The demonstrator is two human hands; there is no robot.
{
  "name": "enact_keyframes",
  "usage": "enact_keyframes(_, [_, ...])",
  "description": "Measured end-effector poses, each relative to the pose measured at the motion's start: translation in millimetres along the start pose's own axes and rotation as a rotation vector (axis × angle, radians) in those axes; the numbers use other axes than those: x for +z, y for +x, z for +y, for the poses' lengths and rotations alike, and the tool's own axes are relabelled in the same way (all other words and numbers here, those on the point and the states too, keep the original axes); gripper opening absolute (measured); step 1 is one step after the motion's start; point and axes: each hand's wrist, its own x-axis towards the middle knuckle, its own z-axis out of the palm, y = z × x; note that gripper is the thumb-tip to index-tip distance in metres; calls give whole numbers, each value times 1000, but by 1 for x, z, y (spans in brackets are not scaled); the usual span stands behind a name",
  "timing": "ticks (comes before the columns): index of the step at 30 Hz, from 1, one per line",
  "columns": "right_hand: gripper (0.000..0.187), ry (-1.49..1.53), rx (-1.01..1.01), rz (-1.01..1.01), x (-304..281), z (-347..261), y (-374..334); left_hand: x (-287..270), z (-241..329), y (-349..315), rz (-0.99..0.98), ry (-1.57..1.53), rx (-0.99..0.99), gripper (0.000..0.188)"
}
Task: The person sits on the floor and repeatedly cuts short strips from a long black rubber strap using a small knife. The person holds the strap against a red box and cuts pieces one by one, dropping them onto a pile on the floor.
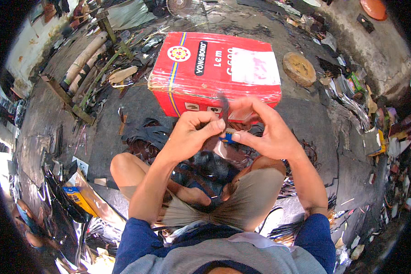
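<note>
My left hand (194,135) is raised over my lap, thumb and forefinger pinched together at a thin dark strip (224,109). The strip stands up blurred between my hands. To its right, my right hand (271,132) curves inward, its fingers smeared by motion close to the strip. The right thumb tip touches or overlaps a small blue piece with a yellow edge (228,138); I cannot tell whether it is gripped. Behind both hands sits a red carton (192,89) wrapped in clear film. Dark flat pieces (150,134) lie below, in front of my crossed legs.
A round wooden block (299,69) stands right of the carton. At the left are a wooden post frame (68,100) and long rolls (84,59). A yellow-and-blue box (81,200) lies among scraps at lower left. Piled sheets and scraps (351,102) line the right wall.
</note>
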Motion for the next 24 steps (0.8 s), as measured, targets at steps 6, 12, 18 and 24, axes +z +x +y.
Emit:
enact_keyframes(6, [31,-150,-153,42,3,6,0,12,-8,1,9,116,66,24])
enact_keyframes(12, [20,-135,-35,-96,-32,2,0,8,-9,-4,89,414,53,30])
enact_keyframes(18, [23,30,378,-83,-103,20,11,-25,-35,-25,178,463,59,25])
enact_keyframes(24, [12,-137,470,186,-113,49,42,-93,-4,-28,88,451,-250,9])
